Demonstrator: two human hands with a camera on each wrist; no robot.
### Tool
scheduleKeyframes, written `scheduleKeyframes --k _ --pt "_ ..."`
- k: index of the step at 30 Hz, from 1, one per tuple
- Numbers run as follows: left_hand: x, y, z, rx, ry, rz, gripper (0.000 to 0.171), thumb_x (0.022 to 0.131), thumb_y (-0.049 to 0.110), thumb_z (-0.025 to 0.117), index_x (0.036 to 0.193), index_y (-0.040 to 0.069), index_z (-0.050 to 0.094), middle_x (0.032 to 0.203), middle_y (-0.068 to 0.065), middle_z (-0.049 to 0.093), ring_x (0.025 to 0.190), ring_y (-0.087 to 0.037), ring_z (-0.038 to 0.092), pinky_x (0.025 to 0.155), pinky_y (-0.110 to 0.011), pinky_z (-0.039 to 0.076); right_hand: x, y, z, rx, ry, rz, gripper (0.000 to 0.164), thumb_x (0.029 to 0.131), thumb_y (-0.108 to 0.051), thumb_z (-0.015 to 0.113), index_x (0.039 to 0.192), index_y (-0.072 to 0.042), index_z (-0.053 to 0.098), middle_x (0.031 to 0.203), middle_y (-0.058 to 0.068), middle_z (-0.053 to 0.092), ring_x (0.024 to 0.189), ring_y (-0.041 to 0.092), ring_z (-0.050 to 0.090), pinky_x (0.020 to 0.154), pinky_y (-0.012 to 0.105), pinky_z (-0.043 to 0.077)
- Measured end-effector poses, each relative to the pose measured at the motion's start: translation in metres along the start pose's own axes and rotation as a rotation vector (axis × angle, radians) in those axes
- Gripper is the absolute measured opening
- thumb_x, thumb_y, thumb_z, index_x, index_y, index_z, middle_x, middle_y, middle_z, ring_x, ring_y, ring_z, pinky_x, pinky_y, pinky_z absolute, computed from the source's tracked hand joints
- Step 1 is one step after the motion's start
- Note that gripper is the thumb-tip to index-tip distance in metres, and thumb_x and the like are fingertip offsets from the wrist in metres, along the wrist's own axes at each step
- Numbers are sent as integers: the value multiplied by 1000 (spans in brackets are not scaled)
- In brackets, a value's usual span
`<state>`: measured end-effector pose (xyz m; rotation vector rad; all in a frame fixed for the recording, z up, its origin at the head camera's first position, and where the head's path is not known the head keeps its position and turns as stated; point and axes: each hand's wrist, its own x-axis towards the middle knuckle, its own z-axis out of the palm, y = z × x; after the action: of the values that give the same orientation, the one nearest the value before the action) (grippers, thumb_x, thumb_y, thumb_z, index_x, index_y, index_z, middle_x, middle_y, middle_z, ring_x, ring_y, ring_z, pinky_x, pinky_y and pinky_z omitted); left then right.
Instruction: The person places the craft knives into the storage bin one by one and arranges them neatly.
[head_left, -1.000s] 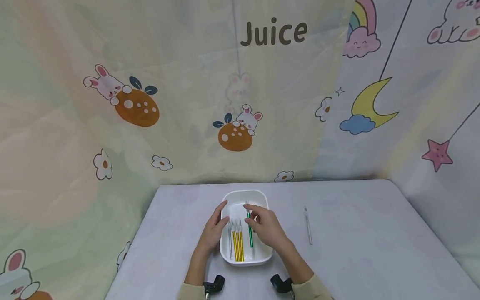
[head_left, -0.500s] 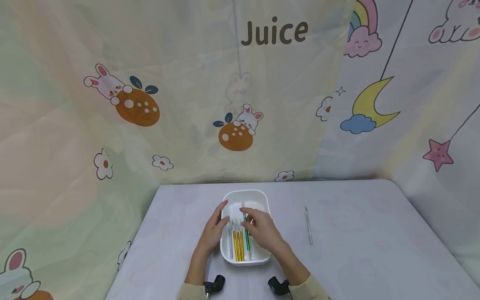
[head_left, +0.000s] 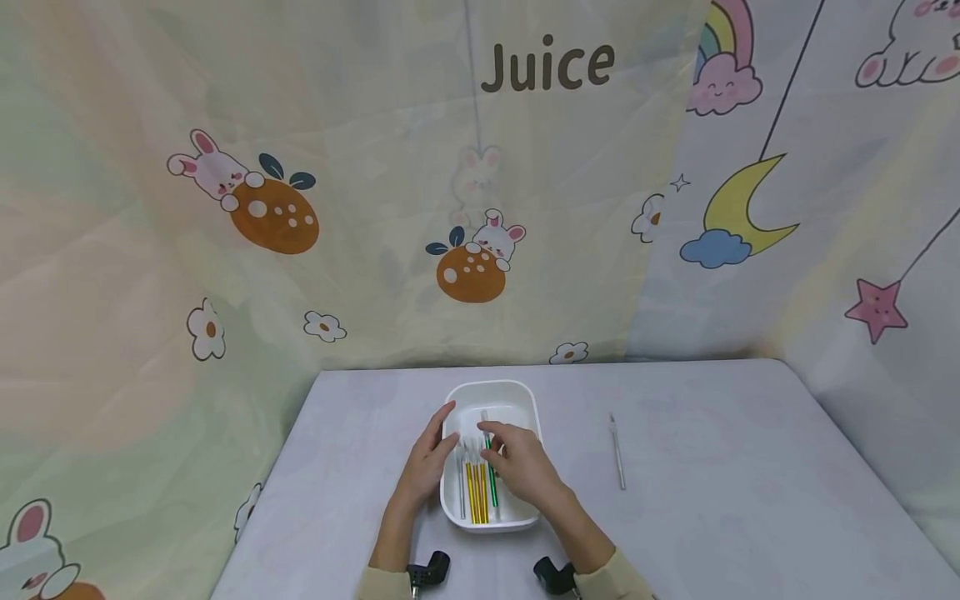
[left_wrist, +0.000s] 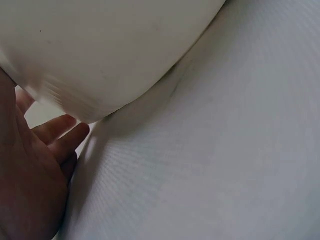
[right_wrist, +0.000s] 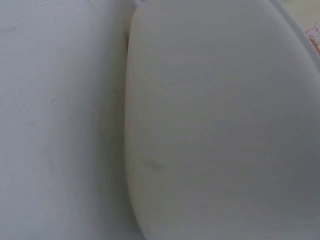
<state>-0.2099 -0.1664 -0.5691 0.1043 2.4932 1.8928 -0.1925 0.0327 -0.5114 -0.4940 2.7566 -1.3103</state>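
A white tray (head_left: 504, 528) lies on the table with several slim pens inside. My left hand (head_left: 425, 468) holds its left side, the thumb over the rim; in the left wrist view, fingers (left_wrist: 70, 142) of that hand lie against the outer wall. With thumb and fingers, my right hand (head_left: 521, 465) pinches a green pen (head_left: 492, 487) near its clear upper end, which the fingers partly cover. Just left of it, several gold pens (head_left: 477, 493) lie side by side, and a silver pen (head_left: 461, 492) is at the far left of that row. The right wrist view shows only the tray's outer wall (right_wrist: 215, 125).
A single silver pen (head_left: 617, 452) lies on the white tabletop (head_left: 720, 467) to the right of the tray. A printed curtain (head_left: 375, 183) hangs behind the table. Black wrist cameras sit at both sleeves.
My right hand has moved left and slightly nearer, carrying the green pen alongside the gold ones. The left hand and the tray have stayed in place.
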Motion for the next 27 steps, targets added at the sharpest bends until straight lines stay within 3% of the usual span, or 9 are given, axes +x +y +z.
scheduleKeyframes --k 16,23,27 --pt "0 -1 0 5 -4 0 54 108 24 52 160 34 39 172 8 28 162 -21 17 131 -52 17 -3 1 12 -127 -18 27 43 91 -9 79 132 -7 70 80 -5 65 68 7 56 61 19 50" --pt "0 -1 0 7 9 -3 53 108 24 52 159 37 41 171 9 30 162 -20 19 131 -52 18 -4 1 16 -184 -36 31 41 91 -11 80 131 -7 70 98 4 76 72 8 58 68 24 56" --pt "0 -2 0 8 8 0 53 108 25 53 158 38 41 170 10 30 162 -19 19 131 -51 17 -3 2 17 -195 -49 37 41 91 -12 80 130 -7 71 111 9 78 78 10 62 80 34 62"
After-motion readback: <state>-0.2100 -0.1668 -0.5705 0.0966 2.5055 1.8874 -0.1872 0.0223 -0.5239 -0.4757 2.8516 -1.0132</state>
